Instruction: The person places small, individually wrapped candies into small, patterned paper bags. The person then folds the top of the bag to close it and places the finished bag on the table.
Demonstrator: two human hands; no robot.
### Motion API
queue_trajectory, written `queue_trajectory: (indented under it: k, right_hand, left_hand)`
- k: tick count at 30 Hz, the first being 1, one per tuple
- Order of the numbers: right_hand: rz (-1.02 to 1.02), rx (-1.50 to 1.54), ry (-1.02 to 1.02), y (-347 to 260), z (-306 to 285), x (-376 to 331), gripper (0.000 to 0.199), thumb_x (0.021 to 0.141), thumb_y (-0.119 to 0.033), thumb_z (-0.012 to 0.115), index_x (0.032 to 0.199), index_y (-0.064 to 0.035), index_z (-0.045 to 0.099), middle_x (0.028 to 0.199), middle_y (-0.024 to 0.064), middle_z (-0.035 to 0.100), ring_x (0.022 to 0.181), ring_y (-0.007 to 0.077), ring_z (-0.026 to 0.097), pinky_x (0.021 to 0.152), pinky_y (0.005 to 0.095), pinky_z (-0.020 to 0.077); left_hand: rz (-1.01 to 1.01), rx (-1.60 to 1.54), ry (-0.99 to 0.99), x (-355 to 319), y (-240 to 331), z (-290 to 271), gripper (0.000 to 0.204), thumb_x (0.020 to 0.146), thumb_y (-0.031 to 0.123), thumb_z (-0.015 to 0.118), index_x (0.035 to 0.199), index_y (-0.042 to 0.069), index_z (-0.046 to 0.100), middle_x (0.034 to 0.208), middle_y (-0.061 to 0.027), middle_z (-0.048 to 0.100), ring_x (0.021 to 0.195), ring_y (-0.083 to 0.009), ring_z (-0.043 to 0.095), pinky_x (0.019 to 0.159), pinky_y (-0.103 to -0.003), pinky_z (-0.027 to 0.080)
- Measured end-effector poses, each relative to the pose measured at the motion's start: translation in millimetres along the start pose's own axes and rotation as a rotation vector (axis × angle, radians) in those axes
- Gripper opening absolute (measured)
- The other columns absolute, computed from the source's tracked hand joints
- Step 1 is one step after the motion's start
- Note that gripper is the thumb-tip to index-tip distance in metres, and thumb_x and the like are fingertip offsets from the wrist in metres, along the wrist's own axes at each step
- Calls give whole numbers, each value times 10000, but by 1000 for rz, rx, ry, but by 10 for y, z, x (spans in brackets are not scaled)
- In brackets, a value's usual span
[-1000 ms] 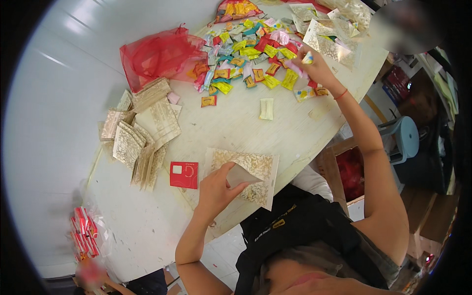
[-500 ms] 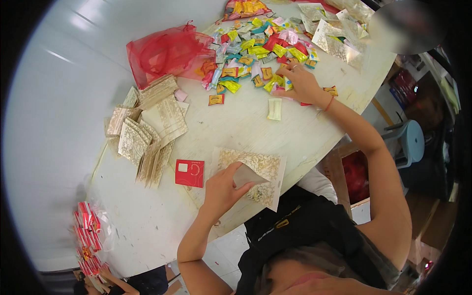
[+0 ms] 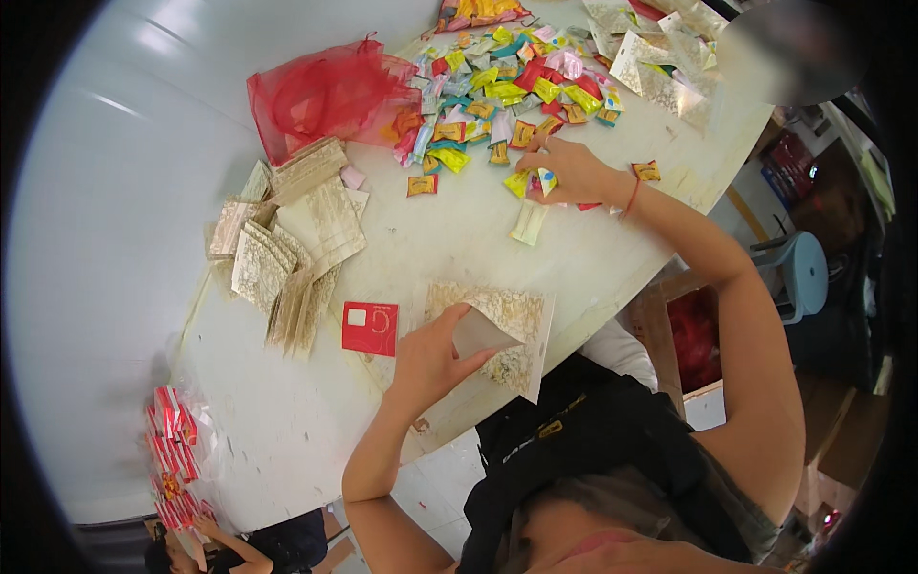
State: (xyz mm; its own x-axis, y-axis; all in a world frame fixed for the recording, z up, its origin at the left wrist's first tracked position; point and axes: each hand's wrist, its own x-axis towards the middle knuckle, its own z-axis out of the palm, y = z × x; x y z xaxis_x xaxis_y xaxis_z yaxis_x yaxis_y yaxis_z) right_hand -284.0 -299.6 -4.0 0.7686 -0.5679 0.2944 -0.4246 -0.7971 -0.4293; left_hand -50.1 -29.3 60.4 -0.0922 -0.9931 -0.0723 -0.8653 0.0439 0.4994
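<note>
Head view looks down on a pale table (image 3: 459,239) strewn with wrapping work. The left hand (image 3: 430,359) rests on a gold-patterned pouch (image 3: 497,330) near the table's near edge, fingers curled around its opened flap and thumb pressed against it, so the hand is closed on the pouch; holding the mouth lifted this way seems meant to keep it open for filling. Just to the left of it lies a small red card (image 3: 370,328), flat on the table and apart from the hand. The right hand (image 3: 564,170) is stretched out to the near edge of a heap of wrapped candies (image 3: 497,86), its fingers bunched around a few yellow and coloured pieces, so it is gripping candies rather than lying open. A pale long sachet (image 3: 528,222) sits just below that hand, and a single orange candy (image 3: 422,185) lies apart to its left. A red mesh bag (image 3: 325,91) slumps beside the heap, touching its left side. Further left, a stack of flat gold pouches (image 3: 287,239) is fanned out, likely kept within reach as the supply. Shiny gold sheets (image 3: 660,67) lie at the far right corner. At the lower left, off the table, a clear bag of red packets (image 3: 172,450) is in another person's reach
</note>
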Motion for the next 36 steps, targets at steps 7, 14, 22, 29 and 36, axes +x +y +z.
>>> queue_trajectory:
  k: [7,14,22,29,36]
  right_hand:
    - [11,14,-114,103,-12,218,361,709,-246,737,1004,-93,595,1068,113,580,961,311,587,803,420,489]
    - [57,-10,39,-35,112,141,460,682,-228,749,1066,-82,542,977,164,606,929,324,616,769,419,501]
    - [353,779,256,-326,-189,490,354,745,-229,772,980,-76,556,819,49,627,707,130,593,592,277,466]
    - [523,1585,210,-1675,35,259,222,824,-132,721,983,-54,587,845,4,608,718,70,570,587,220,454]
    - [308,1227,354,-2072,557,-101,227,859,-113,698,986,-57,519,895,10,567,784,55,543,676,224,456]
  left_hand:
    - [3,-13,-19,21,11,-2,616,710,315,833,1218,71,587,579,-56,586,530,-176,607,529,-313,451]
    - [0,22,18,-20,54,-7,618,709,328,828,1218,71,591,584,-55,589,545,-183,608,554,-321,455]
    - [0,17,16,47,-17,4,596,702,365,829,1177,81,609,682,-71,642,602,-199,642,584,-331,481]
    - [41,-29,62,61,-132,19,601,689,398,816,1134,59,598,863,-134,683,786,-291,666,681,-416,509]
    - [-94,44,2,87,-32,-118,596,639,459,821,991,27,611,856,-155,686,819,-355,664,704,-455,512]
